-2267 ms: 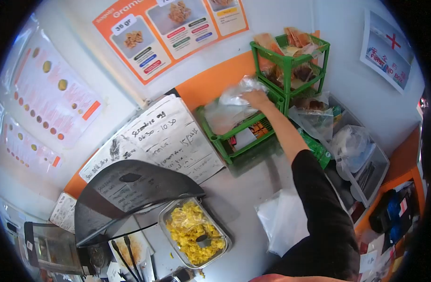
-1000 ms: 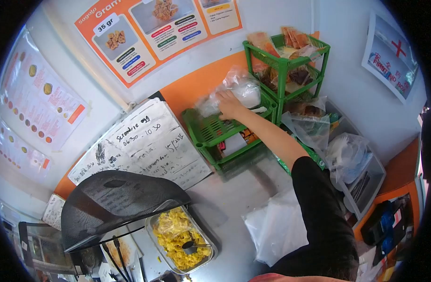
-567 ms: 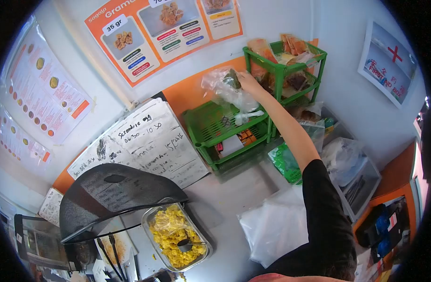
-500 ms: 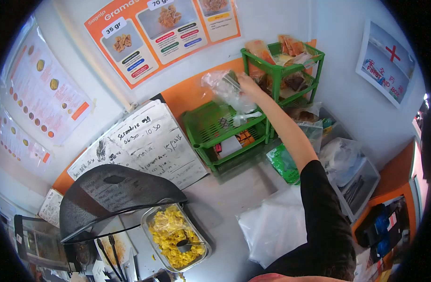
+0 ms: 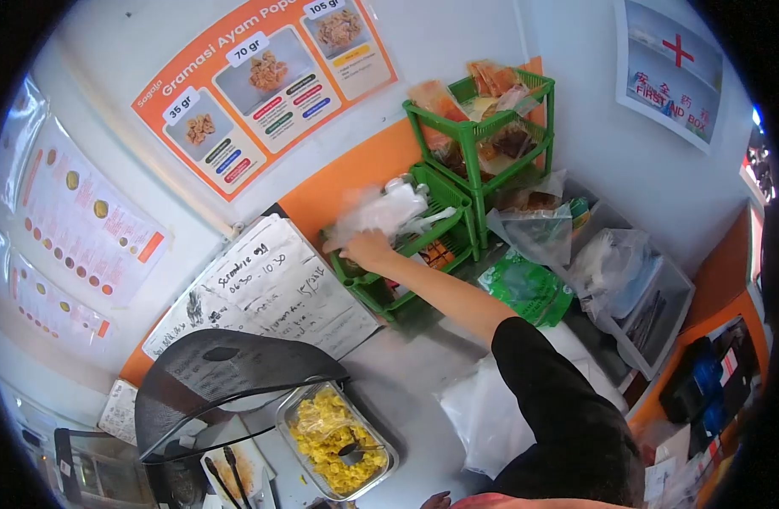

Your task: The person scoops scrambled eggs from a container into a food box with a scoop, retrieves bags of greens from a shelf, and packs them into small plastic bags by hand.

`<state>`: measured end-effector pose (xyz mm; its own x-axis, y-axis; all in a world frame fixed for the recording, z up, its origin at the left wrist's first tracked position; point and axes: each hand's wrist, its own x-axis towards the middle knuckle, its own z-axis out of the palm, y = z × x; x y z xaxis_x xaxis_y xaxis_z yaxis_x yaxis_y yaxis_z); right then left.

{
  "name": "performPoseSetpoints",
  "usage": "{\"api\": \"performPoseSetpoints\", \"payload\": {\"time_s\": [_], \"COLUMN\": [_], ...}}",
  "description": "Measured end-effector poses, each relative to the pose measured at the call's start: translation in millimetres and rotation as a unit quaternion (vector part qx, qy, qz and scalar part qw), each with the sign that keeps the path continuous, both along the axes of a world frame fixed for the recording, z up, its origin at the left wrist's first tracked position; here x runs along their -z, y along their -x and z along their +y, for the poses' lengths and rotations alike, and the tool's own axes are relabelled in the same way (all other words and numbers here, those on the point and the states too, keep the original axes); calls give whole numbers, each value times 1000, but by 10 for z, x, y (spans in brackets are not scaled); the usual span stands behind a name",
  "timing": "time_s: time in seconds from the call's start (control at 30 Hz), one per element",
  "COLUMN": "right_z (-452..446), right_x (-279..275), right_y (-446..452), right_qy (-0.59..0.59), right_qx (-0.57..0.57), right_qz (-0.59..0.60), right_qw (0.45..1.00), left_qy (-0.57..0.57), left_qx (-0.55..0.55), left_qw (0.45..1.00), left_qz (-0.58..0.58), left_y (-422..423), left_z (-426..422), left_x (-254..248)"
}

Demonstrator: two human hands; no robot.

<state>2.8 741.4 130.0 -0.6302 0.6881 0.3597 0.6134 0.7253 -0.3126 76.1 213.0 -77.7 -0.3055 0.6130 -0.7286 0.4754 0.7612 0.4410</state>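
My right hand (image 5: 368, 248) is at the left part of the low green basket (image 5: 457, 199), its fingers closed on a crumpled clear plastic bag (image 5: 377, 212). The bag is blurred and lies over the basket's upper tier; its contents are hard to make out. Inside the lower tier, orange packets (image 5: 436, 254) show partly. Just the fingertips of my left hand (image 5: 437, 500) show at the bottom edge, and what they hold, if anything, is hidden.
A glass dish of yellow food (image 5: 339, 441) with a utensil stands beside a black mesh cover (image 5: 228, 377). Black tongs (image 5: 232, 475) lie left of it. Clear plastic sheets (image 5: 491, 416), a green package (image 5: 525, 288), a taller green rack (image 5: 483, 127) and a grey bin (image 5: 652, 322) are rightward.
My right hand has moved left and down from beside the taller rack to the low basket's left end. The bag has shifted with it. Fingertips of my left hand have appeared at the bottom.
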Motion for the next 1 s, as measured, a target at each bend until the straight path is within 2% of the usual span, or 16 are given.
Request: {"api": "performPoseSetpoints", "payload": {"time_s": [0.13, 0.27, 0.33, 0.4, 0.47, 0.5, 0.53, 0.6, 0.73, 0.77, 0.8, 0.87, 0.9, 0.93, 0.97, 1.0], "right_z": [-1, 143, 202, 435, 710, 580, 456, 697, 244, -157, -560, -1731, -2276, -2783, -3252, -3721], "right_x": [-65, -56, 75, 190, 432, 268, 83, 185, -409, -464, -519, -449, -376, -280, -73, 171], "right_y": [-220, -362, -445, -389, -272, -296, -288, -337, -734, -847, -957, -1091, -1158, -1212, -1299, -1379], "right_qy": [-209, -47, 23, 132, 186, 142, 59, -161, -528, -355, -175, -12, 128, 386, 209, 348], "right_qx": [44, -161, -197, -225, -224, -230, -138, -215, 95, -29, -136, -215, -259, -321, -285, -292], "right_qz": [152, 201, 27, -36, -28, -7, -129, 69, 208, 323, 454, 541, 593, 607, 440, 420], "right_qw": [965, 965, 980, 965, 956, 963, 980, 961, 818, 877, 863, 813, 751, 616, 826, 785], "left_qy": [-6, -22, -44, -170, -135, -159, -173, -181, -224, -246, -275, -329, -362, -387, -404, -424], "left_qx": [3, 5, 31, 122, 43, 10, -22, -74, -154, -182, -216, -280, -320, -355, -390, -422], "left_qw": [1000, 1000, 998, 973, 985, 981, 978, 972, 957, 949, 934, 901, 874, 851, 827, 800], "left_qz": [3, 15, 44, 102, 96, 112, 115, 128, 98, 82, 73, 46, 44, 31, -6, -43], "left_y": [-26, -20, 0, -199, -338, -404, -482, -635, -941, -1034, -1084, -1151, -1203, -1226, -1259, -1285], "left_z": [-94, -215, -356, -348, -51, -110, -224, -394, -854, -975, -1100, -1343, -1453, -1593, -1727, -1869], "left_x": [-20, -146, -339, -833, -1599, -1622, -1556, -1589, -1595, -1534, -1512, -1464, -1375, -1398, -1397, -1340]}}
